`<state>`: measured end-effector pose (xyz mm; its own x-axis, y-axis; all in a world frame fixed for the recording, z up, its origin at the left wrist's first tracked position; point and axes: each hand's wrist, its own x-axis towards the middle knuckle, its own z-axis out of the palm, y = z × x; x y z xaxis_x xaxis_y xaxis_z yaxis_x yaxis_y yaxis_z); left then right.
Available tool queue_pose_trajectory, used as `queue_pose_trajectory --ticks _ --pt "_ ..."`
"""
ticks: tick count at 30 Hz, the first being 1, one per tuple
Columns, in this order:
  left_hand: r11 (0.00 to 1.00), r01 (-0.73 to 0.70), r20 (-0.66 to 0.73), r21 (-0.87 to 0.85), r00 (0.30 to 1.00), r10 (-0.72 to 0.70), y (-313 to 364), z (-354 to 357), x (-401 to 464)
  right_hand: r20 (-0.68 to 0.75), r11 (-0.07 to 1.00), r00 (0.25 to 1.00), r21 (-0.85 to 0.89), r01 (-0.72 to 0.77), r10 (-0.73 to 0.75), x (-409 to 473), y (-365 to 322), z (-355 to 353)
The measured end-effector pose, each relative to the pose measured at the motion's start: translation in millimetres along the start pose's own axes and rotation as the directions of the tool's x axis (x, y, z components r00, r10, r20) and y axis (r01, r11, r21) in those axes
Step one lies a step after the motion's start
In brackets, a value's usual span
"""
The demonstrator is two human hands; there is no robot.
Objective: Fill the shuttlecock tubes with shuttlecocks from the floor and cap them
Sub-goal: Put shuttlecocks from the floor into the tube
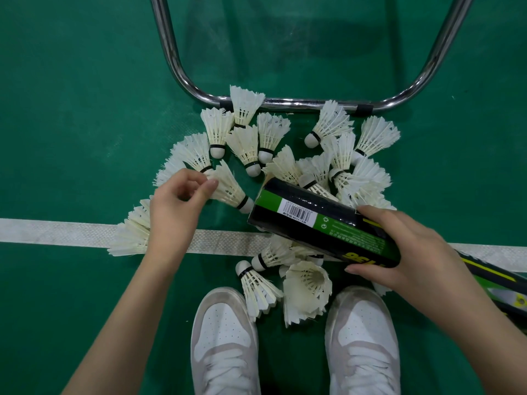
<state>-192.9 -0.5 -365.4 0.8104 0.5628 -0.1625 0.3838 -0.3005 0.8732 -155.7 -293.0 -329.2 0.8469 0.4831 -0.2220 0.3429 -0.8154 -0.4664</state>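
My right hand (410, 252) grips a black and green shuttlecock tube (313, 220), held slanted with its far end pointing up and left. My left hand (174, 206) pinches the feather skirt of a white shuttlecock (231, 189) whose cork tip points at the tube's end. Several more white shuttlecocks (336, 155) lie scattered on the green floor around and under the tube. Another stack of shuttlecocks (131, 229) lies beside my left wrist.
A chrome chair-leg frame (299, 104) curves across the floor just beyond the pile. A white court line (71, 232) runs left to right. A second tube (499, 283) lies at the right edge. My two white shoes (225, 337) stand near the bottom.
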Motion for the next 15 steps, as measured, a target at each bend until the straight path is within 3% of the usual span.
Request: queue_pose_trajectory --ticks 6,15 --pt "0.979 0.047 -0.04 -0.196 0.998 -0.056 17 -5 -9 -0.002 1.0 1.0 0.018 -0.002 0.002 0 -2 -1" --pt "0.975 0.034 -0.114 -0.219 0.992 -0.061 26 -10 -20 0.02 1.0 1.0 0.019 -0.018 0.017 1 -4 -1"
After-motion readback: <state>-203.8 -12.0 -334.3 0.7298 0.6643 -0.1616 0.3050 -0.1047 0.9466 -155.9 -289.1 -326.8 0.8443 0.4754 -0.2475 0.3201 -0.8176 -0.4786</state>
